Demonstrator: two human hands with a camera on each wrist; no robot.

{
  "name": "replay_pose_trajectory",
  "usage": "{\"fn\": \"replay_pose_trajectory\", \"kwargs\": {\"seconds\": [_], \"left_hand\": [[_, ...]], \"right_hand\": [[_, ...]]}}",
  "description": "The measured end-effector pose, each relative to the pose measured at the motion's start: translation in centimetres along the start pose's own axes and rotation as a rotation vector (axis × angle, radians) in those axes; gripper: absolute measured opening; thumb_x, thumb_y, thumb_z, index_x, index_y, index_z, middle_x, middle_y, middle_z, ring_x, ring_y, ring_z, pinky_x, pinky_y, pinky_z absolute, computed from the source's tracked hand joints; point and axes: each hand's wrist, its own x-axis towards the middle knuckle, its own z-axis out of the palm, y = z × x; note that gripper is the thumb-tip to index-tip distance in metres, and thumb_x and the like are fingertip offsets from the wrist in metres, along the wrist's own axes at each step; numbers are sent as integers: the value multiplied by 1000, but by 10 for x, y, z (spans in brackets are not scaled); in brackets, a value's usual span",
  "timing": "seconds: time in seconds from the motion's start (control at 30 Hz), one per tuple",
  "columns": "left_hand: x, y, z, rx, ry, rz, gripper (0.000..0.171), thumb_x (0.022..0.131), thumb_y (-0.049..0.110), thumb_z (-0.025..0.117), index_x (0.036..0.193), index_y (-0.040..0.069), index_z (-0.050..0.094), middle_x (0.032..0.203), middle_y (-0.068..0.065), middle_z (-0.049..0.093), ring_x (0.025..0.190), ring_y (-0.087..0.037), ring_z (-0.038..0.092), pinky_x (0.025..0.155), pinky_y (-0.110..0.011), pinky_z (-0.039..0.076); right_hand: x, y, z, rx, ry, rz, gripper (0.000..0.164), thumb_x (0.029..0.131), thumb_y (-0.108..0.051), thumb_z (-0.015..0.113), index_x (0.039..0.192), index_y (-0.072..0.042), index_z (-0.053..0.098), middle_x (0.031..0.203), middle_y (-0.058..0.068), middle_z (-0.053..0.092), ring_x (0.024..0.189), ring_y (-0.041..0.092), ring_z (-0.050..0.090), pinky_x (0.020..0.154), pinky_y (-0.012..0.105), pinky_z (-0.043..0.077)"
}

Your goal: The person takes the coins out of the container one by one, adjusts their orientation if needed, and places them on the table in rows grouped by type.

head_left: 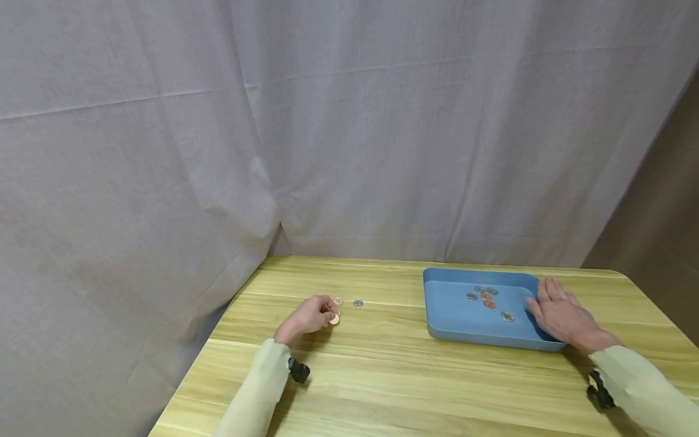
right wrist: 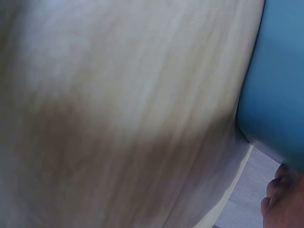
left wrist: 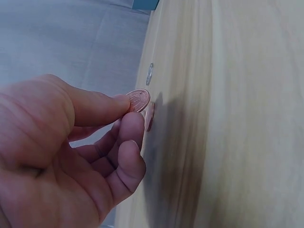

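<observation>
My left hand (head_left: 314,314) pinches a copper coin (left wrist: 139,99) between thumb and forefinger, just above the table; the other fingers curl loosely below. Right behind it, another copper coin (head_left: 338,301) lies on the wood, with a silver coin (head_left: 357,303) a little to its right. My right hand (head_left: 562,312) rests on the right rim of a blue tray (head_left: 459,315), fingers extended along the edge and thumb over the inner side. Inside the tray lie several silver coins (head_left: 507,316) and copper coins (head_left: 488,304). Only the right fingertips show in the right wrist view.
The wooden table (head_left: 382,376) carries the tray at its back right. A grey curtain (head_left: 371,152) hangs along the back and left edges. Black wrist devices (head_left: 298,369) sit at both sleeves.
</observation>
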Motion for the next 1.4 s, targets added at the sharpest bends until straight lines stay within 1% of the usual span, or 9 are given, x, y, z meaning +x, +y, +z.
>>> {"fn": "replay_pose_trajectory", "kwargs": {"seconds": [0.23,0.47,0.57,0.73,0.83,1.0,1.1,1.27,1.4], "left_hand": [[-3,-6,2,-4,-18,-21,8,97,5,58,91,6,64,80,-7,65,66,-12,56,55,-23,44],[-5,-8,6,-14,-18,-37,4,94,6,63,90,5,63,78,-4,63,65,-11,53,55,-23,43],[-6,-9,7,10,-2,-43,5,92,8,66,89,7,63,80,-3,62,66,-12,52,57,-24,42],[-6,-8,9,75,28,-34,6,91,10,67,88,9,62,83,-1,61,70,-14,50,60,-26,40],[-6,-8,9,118,34,-22,8,91,10,68,86,10,62,83,0,61,72,-13,50,61,-25,39],[-6,-7,10,145,31,-7,12,93,9,65,81,11,62,80,3,63,70,-11,50,60,-23,39],[-6,-7,10,126,26,-13,12,94,9,63,82,11,61,80,2,63,68,-11,49,58,-22,38],[-5,-8,9,51,15,-35,14,98,14,59,85,9,62,80,-1,65,63,-11,46,54,-23,37],[-4,-6,8,-4,14,-35,18,101,17,54,88,7,62,82,-3,68,66,-12,52,56,-24,40]], "right_hand": [[0,-1,0,10,-12,7,79,106,-44,26,143,25,12,150,46,3,143,56,3,114,67,10],[-2,-2,1,3,2,-3,77,107,-42,27,142,25,13,150,46,6,143,57,6,113,67,12],[-2,-3,1,3,6,-6,77,107,-42,27,142,25,14,150,46,6,143,57,7,113,67,12],[-2,-4,1,1,14,-5,76,107,-41,29,142,25,15,150,46,7,143,56,8,113,67,13],[-2,-3,1,-4,12,-7,76,107,-40,29,142,25,14,150,46,7,142,57,8,114,67,12],[-1,-1,1,-1,19,-17,76,107,-41,28,143,24,13,150,46,6,143,57,6,115,66,10],[-1,-2,1,-2,19,-15,76,107,-41,28,143,24,14,150,45,7,143,56,6,114,66,10],[-2,-2,1,9,8,-7,75,107,-40,28,143,24,13,151,45,4,143,56,5,114,67,10],[-2,-2,0,7,4,-6,75,107,-40,27,143,24,13,151,45,4,143,56,5,115,66,10]]}}
